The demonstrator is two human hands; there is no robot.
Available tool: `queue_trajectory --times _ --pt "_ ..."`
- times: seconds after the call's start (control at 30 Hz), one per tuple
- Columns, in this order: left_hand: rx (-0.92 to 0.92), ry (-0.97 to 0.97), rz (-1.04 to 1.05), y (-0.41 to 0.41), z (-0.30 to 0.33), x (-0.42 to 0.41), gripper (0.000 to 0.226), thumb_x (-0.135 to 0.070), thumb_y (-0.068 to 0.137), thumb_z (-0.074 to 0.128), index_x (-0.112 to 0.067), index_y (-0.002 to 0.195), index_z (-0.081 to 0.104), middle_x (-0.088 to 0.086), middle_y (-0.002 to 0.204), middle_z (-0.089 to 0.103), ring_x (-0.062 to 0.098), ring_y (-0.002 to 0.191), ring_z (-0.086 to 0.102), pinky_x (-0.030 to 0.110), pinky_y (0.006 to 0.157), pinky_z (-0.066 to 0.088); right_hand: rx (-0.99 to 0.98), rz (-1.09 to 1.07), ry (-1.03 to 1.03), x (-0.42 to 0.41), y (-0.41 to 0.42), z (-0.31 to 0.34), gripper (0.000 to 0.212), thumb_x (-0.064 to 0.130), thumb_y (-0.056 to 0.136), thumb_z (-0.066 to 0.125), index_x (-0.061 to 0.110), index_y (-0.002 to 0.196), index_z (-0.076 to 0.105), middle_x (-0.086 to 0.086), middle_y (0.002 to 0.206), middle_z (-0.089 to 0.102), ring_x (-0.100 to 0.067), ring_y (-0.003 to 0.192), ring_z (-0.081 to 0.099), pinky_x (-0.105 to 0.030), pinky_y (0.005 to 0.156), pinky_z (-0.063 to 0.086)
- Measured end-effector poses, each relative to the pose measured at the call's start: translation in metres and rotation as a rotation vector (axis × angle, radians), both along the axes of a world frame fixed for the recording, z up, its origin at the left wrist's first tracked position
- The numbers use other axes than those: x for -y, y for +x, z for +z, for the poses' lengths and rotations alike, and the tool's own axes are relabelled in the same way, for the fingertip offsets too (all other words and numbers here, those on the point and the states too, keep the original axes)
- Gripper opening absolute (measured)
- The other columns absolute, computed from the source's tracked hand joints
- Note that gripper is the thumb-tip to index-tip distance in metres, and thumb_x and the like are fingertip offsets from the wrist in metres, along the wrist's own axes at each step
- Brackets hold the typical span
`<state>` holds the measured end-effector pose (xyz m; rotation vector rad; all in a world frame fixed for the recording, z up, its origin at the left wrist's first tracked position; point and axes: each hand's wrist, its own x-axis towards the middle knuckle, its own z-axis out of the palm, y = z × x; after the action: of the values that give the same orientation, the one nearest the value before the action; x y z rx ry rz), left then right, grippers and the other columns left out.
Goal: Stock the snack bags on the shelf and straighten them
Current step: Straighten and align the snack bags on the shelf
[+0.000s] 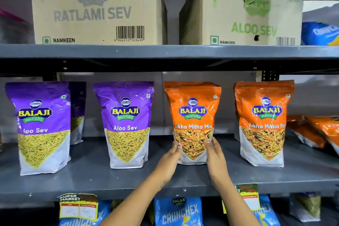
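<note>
An orange Tikha Mitha Mix bag (192,115) stands upright on the grey middle shelf (128,180). My left hand (169,161) grips its lower left side and my right hand (215,158) grips its lower right side. A second orange Tikha Mitha Mix bag (263,123) stands upright to the right. Two purple Aloo Sev bags stand upright to the left, the nearer (126,124) at centre-left and the other (43,126) at far left, with a third purple bag (78,108) behind it.
More orange bags (315,130) lie flat at the shelf's far right. Two cardboard boxes, Ratlami Sev (95,9) and Aloo Sev (242,13), sit on the upper shelf. Blue Crunchex bags (178,213) and price tags (78,207) hang below the shelf edge.
</note>
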<state>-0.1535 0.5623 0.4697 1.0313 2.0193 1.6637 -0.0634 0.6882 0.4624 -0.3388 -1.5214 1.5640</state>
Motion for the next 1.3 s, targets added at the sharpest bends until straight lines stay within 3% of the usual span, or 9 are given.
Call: queue_trajectory --times 0.1,0.33,0.57,0.77,0.9,1.03,1.17,1.23,1.3 --pt "0.005 0.013 -0.017 0.0 -0.001 0.001 0.084 -0.08 0.075 0.037 -0.038 0.146 0.03 -0.013 0.153 0.037 0.01 0.141 0.033 0.032 0.117 0.022 0.012 -0.021 -0.001 -0.003 -0.002 -0.003 0.04 0.036 0.101 0.046 0.025 0.139 0.046 0.0 0.135 0.059 -0.015 0.119 0.058 -0.033 0.1 0.043" --pt "0.063 0.002 -0.042 -0.006 -0.006 -0.002 0.09 -0.09 0.063 0.042 -0.042 0.14 0.04 -0.017 0.147 0.047 0.004 0.136 0.04 0.038 0.119 0.025 0.041 -0.037 0.03 -0.005 -0.003 -0.003 0.049 0.039 0.1 0.046 0.025 0.147 0.038 0.006 0.131 0.053 -0.014 0.119 0.051 -0.03 0.096 0.037" --pt "-0.005 0.359 0.213 0.018 0.004 0.022 0.048 -0.036 0.095 0.05 -0.021 0.141 0.045 -0.008 0.148 0.045 0.003 0.132 0.041 0.018 0.104 0.029 -0.084 -0.239 0.088 0.019 0.007 0.001 0.049 0.029 0.1 0.052 0.021 0.146 0.04 0.005 0.146 0.05 -0.014 0.135 0.046 -0.031 0.104 0.04" --pt "-0.329 0.691 0.416 -0.008 0.006 0.076 0.055 -0.021 0.095 0.046 -0.02 0.148 0.032 -0.011 0.156 0.031 -0.002 0.143 0.026 0.017 0.115 0.025 -0.146 -0.058 0.263 0.089 -0.031 -0.003 0.04 0.024 0.096 0.054 0.017 0.135 0.054 -0.001 0.14 0.057 -0.014 0.133 0.05 -0.038 0.114 0.039" --pt "-0.226 0.617 0.532 -0.054 0.002 0.104 0.066 -0.037 0.095 0.047 -0.028 0.151 0.015 -0.013 0.161 0.015 0.002 0.146 0.02 0.029 0.119 0.023 0.121 0.213 0.187 0.119 -0.072 0.003 0.06 0.031 0.098 0.055 0.02 0.151 0.031 0.003 0.154 0.039 -0.008 0.139 0.036 -0.027 0.113 0.03" --pt "0.065 0.386 0.518 -0.085 -0.014 0.12 0.055 -0.057 0.083 0.042 -0.03 0.129 0.056 -0.008 0.13 0.061 0.016 0.125 0.054 0.04 0.111 0.037 0.221 0.36 0.189 0.127 -0.099 -0.006 0.081 0.051 0.087 0.059 0.027 0.155 0.022 0.008 0.155 0.04 -0.012 0.142 0.039 -0.036 0.119 0.031" --pt "0.086 0.372 0.504 -0.083 -0.01 0.12 0.033 -0.047 0.094 0.041 -0.031 0.116 0.059 -0.015 0.109 0.064 0.014 0.114 0.057 0.032 0.096 0.04 0.21 0.393 0.28 0.129 -0.1 -0.01 0.07 0.046 0.09 0.059 0.029 0.151 0.029 0.015 0.144 0.053 0.0 0.131 0.05 -0.027 0.112 0.036" --pt "0.084 0.381 0.512 -0.076 -0.008 0.119 0.038 -0.042 0.097 0.039 -0.024 0.127 0.054 -0.009 0.112 0.063 0.018 0.118 0.056 0.026 0.09 0.034 0.173 0.38 0.293 0.129 -0.1 -0.01 0.068 0.042 0.089 0.059 0.026 0.15 0.032 0.013 0.143 0.055 -0.002 0.131 0.051 -0.028 0.112 0.036" --pt "0.091 0.397 0.58 -0.075 -0.006 0.127 0.051 -0.042 0.097 0.04 -0.02 0.144 0.039 -0.001 0.137 0.055 0.019 0.132 0.046 0.023 0.096 0.03 0.101 0.31 0.274 0.135 -0.097 -0.01 0.067 0.042 0.087 0.06 0.025 0.148 0.037 0.011 0.143 0.055 -0.005 0.133 0.051 -0.031 0.113 0.038"
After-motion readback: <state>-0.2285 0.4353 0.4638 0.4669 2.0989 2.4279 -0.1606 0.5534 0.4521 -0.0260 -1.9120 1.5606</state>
